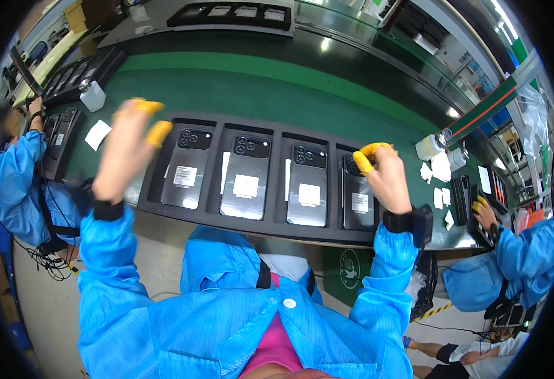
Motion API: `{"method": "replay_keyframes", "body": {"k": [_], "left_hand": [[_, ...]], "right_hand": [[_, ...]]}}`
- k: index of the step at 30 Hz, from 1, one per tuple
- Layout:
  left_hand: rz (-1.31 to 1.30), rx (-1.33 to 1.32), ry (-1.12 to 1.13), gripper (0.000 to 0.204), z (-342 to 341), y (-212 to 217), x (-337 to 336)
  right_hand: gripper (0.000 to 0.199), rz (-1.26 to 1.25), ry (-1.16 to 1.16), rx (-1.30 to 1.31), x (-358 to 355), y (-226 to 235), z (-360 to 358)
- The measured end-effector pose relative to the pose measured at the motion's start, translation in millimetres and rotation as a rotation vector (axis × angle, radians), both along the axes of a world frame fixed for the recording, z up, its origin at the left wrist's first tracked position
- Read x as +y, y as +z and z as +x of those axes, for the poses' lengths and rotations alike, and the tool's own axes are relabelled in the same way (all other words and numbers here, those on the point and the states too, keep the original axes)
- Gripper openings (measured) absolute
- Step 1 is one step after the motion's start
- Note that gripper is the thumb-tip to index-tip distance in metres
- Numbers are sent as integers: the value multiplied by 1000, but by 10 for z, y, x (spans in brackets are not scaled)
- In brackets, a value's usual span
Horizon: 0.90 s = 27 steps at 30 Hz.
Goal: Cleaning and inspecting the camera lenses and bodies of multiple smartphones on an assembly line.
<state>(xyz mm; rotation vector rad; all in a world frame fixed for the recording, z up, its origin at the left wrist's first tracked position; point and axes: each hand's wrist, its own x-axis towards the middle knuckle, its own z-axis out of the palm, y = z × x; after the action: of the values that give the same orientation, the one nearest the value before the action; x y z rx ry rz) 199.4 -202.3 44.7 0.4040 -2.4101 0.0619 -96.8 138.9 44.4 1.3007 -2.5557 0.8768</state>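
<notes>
A black foam tray point(216, 189) on the green bench holds four smartphones side by side, backs up, each with a white label. My left hand point(127, 148) hovers over the tray's left end, yellow covers on its fingertips. Its thumb and index finger are apart with nothing between them. Closest to it is the leftmost phone point(186, 170); the two middle phones point(243, 183) point(307, 186) lie untouched. My right hand point(389, 177) is curled over the camera end of the rightmost phone point(356, 199). Whatever its closed, yellow-covered fingertips grip is hidden.
A white bottle point(92, 96) and white paper point(97, 135) stand left of the tray. Another bottle point(430, 146) and paper scraps point(440, 167) are on the right. Co-workers in blue sit at both sides. Another tray point(229, 15) lies beyond the bench.
</notes>
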Motion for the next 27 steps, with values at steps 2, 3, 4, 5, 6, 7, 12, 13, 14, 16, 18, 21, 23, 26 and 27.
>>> {"method": "replay_keyframes", "body": {"k": [2, 3, 4, 5, 6, 7, 12, 13, 14, 16, 18, 21, 23, 26, 27], "left_hand": [[260, -146, -95, 30, -394, -101, 110], [293, -203, -126, 27, -528, -136, 121], [308, -208, -130, 25, -611, -223, 137], [326, -213, -140, 24, -704, -318, 157], [309, -186, -108, 23, -724, -349, 179], [292, -159, -78, 22, -743, -372, 208], [272, -95, 39, 16, -693, -410, 256], [273, -95, 37, 16, -695, -414, 273], [267, -92, 42, 15, -697, -400, 273], [258, -85, 45, 13, -682, -397, 272], [278, -79, 14, 13, -665, -415, 267], [234, -128, 15, 15, -661, -501, 191], [230, -143, 13, 18, -661, -517, 228], [211, -170, 22, 21, -690, -433, 248], [199, -174, 20, 21, -707, -402, 254]], "right_hand": [[23, 71, 35, 12, -120, -130, -106], [24, 116, 37, 45, -189, -178, -133], [24, 117, 55, 109, -210, -241, -142], [23, 151, 36, 184, -209, -307, -158], [23, 138, 40, 213, -215, -357, -142], [22, 125, 43, 242, -216, -397, -125], [24, 122, 27, 276, -200, -475, -32], [26, 168, -22, 298, -209, -442, 4], [29, 209, -72, 322, -219, -394, 34], [34, 162, -99, 350, -194, -299, 89], [43, 109, -114, 353, -151, -272, 107], [38, 117, -104, 206, -189, -345, 44], [31, 133, -102, 158, -255, -325, -20], [28, 91, -32, 203, -487, -328, -259], [31, 122, -15, 185, -558, -349, -410]]}}
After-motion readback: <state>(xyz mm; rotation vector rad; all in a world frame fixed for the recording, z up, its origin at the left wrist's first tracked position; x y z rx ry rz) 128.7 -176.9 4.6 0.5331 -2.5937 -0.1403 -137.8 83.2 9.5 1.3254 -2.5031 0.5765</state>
